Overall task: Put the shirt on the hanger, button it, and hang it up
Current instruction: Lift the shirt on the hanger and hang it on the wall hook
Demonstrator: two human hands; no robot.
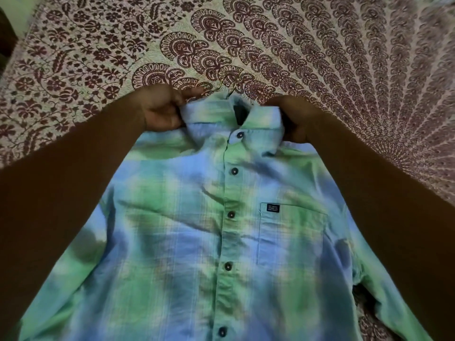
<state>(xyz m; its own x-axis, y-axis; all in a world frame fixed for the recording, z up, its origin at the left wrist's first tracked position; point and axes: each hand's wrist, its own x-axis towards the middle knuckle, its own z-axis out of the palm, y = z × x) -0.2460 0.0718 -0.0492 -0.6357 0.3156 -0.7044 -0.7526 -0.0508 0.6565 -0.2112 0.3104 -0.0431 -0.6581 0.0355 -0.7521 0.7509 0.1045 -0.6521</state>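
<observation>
A blue and green plaid shirt (pixel 197 230) lies front up on the bed, its dark buttons fastened down the placket, with a chest pocket on the right. The thin metal hook of the hanger (pixel 227 83) sticks out above the collar; the rest of the hanger is hidden inside the shirt. My left hand (pixel 162 109) grips the left end of the collar. My right hand (pixel 293 116) grips the right end of the collar, its fingers curled under the fabric.
The shirt lies on a bedspread (pixel 320 57) printed with maroon paisley and flower patterns, which fills the view beyond the collar. A dark edge shows at the far left.
</observation>
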